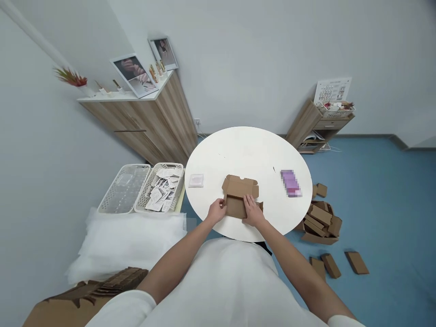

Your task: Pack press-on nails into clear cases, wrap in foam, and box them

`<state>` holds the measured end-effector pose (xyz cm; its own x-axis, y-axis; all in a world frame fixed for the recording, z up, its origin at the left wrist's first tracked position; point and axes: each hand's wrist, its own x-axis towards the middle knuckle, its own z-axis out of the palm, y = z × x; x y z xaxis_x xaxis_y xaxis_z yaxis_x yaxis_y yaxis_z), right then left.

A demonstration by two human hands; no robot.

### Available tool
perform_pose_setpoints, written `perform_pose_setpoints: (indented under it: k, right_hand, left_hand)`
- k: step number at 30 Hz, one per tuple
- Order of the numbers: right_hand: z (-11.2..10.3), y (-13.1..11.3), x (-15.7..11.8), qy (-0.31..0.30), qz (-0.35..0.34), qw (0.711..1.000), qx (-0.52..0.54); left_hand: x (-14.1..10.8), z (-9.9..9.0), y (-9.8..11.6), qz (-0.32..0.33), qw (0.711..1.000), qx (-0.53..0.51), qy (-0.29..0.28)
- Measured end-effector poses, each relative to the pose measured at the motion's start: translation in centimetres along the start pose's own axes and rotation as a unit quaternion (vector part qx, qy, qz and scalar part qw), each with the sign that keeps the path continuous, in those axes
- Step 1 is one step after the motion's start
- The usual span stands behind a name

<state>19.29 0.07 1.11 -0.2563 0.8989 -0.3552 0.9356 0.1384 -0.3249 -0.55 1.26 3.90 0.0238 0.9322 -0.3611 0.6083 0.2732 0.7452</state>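
Note:
A brown cardboard box, partly folded up, lies on the white oval table right in front of me. Its lid panel with small side flaps spreads open toward the far side. My left hand is closed on the left side wall, thumb and fingers at its edge. On the right, my right hand grips the side wall, its fingers reaching over into the box. A flap sticks out past the right hand. Part of each side wall is hidden by my hands.
A clear packet lies at the table's left, a blurred purple item at its right. White baskets hold packets and cards. Folded boxes fill a carton on the floor; flat cardboard is stacked lower left.

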Motion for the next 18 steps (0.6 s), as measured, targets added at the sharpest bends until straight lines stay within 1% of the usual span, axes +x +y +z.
perform_pose_setpoints:
  k: [4,9,13,15,18]
  right_hand:
    - [0.8,-0.1,-0.1,0.016,-0.005,1.000,0.012]
    - [1.1,0.0,-0.3,0.021,-0.011,0.999,0.025]
    - [0.9,0.0,-0.4,0.015,-0.016,0.999,0.026]
    - [0.8,0.1,-0.5,0.010,-0.020,0.999,0.025]
    - [0.6,0.2,-0.5,0.000,-0.027,0.999,0.024]
  left_hand:
    - [-0.2,1.0,0.1,-0.005,1.000,0.021,0.006]
    - [-0.2,1.3,-0.5,0.004,1.000,0.012,0.003]
    - [0.0,1.2,-0.9,-0.031,0.998,0.042,0.022]
    - [0.2,1.2,-0.9,-0.039,0.997,0.063,0.014]
    - [0.4,1.1,-0.9,-0.034,0.996,0.084,-0.010]
